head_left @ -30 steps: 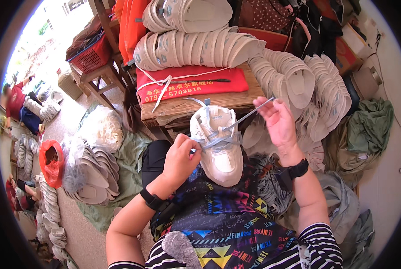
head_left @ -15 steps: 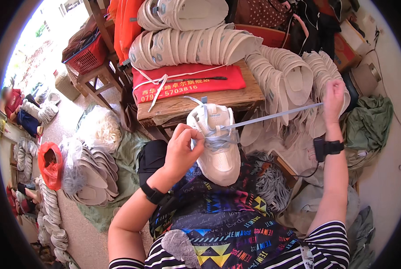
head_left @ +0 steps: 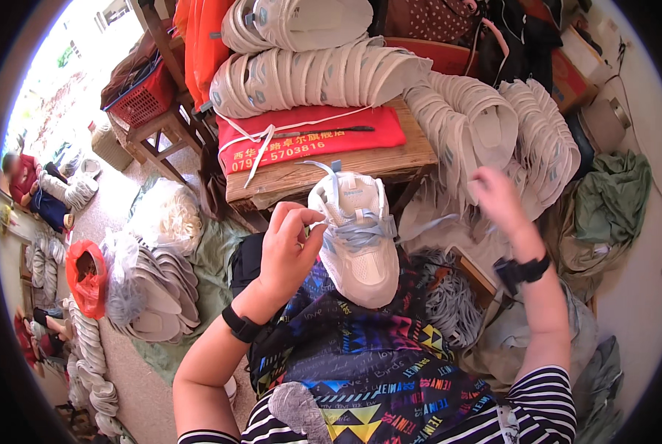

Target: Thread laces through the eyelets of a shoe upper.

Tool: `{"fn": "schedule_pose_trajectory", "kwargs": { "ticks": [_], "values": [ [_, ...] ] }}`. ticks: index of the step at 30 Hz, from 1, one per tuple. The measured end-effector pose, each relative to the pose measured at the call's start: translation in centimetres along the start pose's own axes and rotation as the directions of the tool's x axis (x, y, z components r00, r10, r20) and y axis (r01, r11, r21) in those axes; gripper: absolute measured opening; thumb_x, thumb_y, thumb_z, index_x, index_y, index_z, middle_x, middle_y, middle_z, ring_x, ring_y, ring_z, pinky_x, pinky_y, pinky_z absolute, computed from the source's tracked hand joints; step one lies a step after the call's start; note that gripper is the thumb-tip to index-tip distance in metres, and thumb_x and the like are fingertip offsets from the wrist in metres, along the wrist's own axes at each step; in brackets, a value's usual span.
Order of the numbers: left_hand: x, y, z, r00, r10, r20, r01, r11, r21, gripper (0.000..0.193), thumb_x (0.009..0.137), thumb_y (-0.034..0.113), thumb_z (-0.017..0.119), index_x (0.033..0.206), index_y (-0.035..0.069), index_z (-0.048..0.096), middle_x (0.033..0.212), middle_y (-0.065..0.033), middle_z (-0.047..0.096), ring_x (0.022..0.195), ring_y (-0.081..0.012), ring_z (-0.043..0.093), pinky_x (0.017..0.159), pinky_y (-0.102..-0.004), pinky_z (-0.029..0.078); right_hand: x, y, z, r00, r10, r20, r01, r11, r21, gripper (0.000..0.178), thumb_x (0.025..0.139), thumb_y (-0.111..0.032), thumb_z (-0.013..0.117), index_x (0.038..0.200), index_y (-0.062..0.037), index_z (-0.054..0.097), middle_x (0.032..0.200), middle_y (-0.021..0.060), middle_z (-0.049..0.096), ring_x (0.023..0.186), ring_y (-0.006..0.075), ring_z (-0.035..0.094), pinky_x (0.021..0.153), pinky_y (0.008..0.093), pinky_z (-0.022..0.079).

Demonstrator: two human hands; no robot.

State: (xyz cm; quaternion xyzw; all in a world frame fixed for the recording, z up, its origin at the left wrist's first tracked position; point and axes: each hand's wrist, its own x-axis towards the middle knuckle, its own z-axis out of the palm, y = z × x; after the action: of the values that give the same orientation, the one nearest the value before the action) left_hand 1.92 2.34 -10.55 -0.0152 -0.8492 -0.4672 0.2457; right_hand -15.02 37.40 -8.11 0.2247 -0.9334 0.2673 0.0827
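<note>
A white sneaker [head_left: 364,274] with its toe toward me leans between my lap and the wooden table's near edge. Pale blue shoelace [head_left: 360,235] crosses its tongue, and a loose length curves up past the collar. At the sneaker's left side is my left hand [head_left: 290,240], thumb and forefinger pinched together by the eyelets; what they grip is too small to make out. My right hand [head_left: 502,200] hangs to the right, smeared by motion. Between it and the sneaker trails a slack lace end [head_left: 438,222], apart from the fingers as far as I can see.
A wooden table [head_left: 412,152] bears a red cloth [head_left: 309,140] and rows of nested shoe uppers [head_left: 309,78]. More uppers [head_left: 542,140] hang at right. Grey laces [head_left: 453,307] lie bundled beside my lap. Bagged soles [head_left: 161,292] sit on the floor at left. Another person [head_left: 28,181] sits farther off.
The lace that was pulled taut to the right has gone slack. My right hand has come down and inward. My left hand stays by the sneaker, shifted slightly.
</note>
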Motion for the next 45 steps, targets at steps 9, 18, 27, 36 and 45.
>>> {"fn": "schedule_pose_trajectory", "kwargs": {
  "ticks": [9, 18, 27, 36, 45],
  "values": [
    [1.3, 1.7, 1.4, 0.935, 0.326, 0.138, -0.354, 0.851, 0.388, 0.015, 0.074, 0.01, 0.075, 0.087, 0.011, 0.067, 0.084, -0.0044, 0.051, 0.077, -0.024, 0.054, 0.071, -0.0366, 0.041, -1.7, -13.9, 6.8, 0.918, -0.386, 0.095, 0.359, 0.907, 0.22, 0.015, 0.084, -0.014, 0.067, 0.092, -0.0066, 0.058, 0.091, 0.0106, 0.055, 0.083, 0.0301, 0.061, 0.071, 0.0409, 0.05],
    [0.9, 2.0, 2.8, 0.966, 0.232, 0.112, -0.254, 0.776, 0.578, 0.013, 0.074, 0.013, 0.074, 0.081, 0.011, 0.064, 0.085, -0.004, 0.051, 0.079, -0.0237, 0.057, 0.068, -0.0383, 0.044, -1.0, -14.0, 6.6, 0.955, -0.253, 0.154, 0.192, 0.925, 0.327, 0.009, 0.089, -0.011, 0.06, 0.095, -0.0047, 0.06, 0.074, 0.008, 0.063, 0.057, 0.0221, 0.061, 0.055, 0.0331, 0.049],
    [1.7, 0.6, 2.0, 0.984, 0.05, 0.168, -0.076, 0.986, 0.15, 0.008, 0.073, 0.008, 0.071, 0.079, 0.006, 0.068, 0.084, -0.0087, 0.055, 0.068, -0.021, 0.058, 0.06, -0.0328, 0.046, -0.1, -14.4, 3.9, 0.47, -0.246, 0.848, -0.507, 0.711, 0.488, 0.021, 0.097, -0.021, 0.058, 0.11, -0.0046, 0.064, 0.07, -0.0024, 0.059, 0.051, 0.0019, 0.049, 0.048, 0.0174, 0.039],
    [1.4, -1.3, -1.7, 0.847, -0.146, 0.512, 0.305, 0.921, -0.243, 0.008, 0.079, 0.002, 0.068, 0.084, 0.004, 0.062, 0.085, 0.0, 0.042, 0.069, -0.0067, 0.038, 0.062, -0.0213, 0.033, -1.7, -13.4, 7.0, 0.8, -0.6, -0.015, 0.592, 0.793, -0.141, 0.026, 0.086, -0.02, 0.065, 0.106, -0.0046, 0.061, 0.074, 0.0072, 0.055, 0.068, 0.025, 0.061, 0.06, 0.0377, 0.048],
    [-1.1, 0.2, 2.0, 0.995, -0.071, 0.074, 0.075, 0.996, -0.047, 0.028, 0.074, 0.002, 0.075, 0.098, 0.006, 0.061, 0.084, -0.0046, 0.045, 0.062, -0.0141, 0.045, 0.054, -0.0288, 0.041, -1.4, -13.2, 6.3, 0.942, -0.317, 0.108, 0.26, 0.896, 0.359, 0.022, 0.085, -0.023, 0.07, 0.077, -0.0037, 0.062, 0.077, 0.0099, 0.053, 0.069, 0.0268, 0.056, 0.062, 0.0381, 0.045]
  ]
}}
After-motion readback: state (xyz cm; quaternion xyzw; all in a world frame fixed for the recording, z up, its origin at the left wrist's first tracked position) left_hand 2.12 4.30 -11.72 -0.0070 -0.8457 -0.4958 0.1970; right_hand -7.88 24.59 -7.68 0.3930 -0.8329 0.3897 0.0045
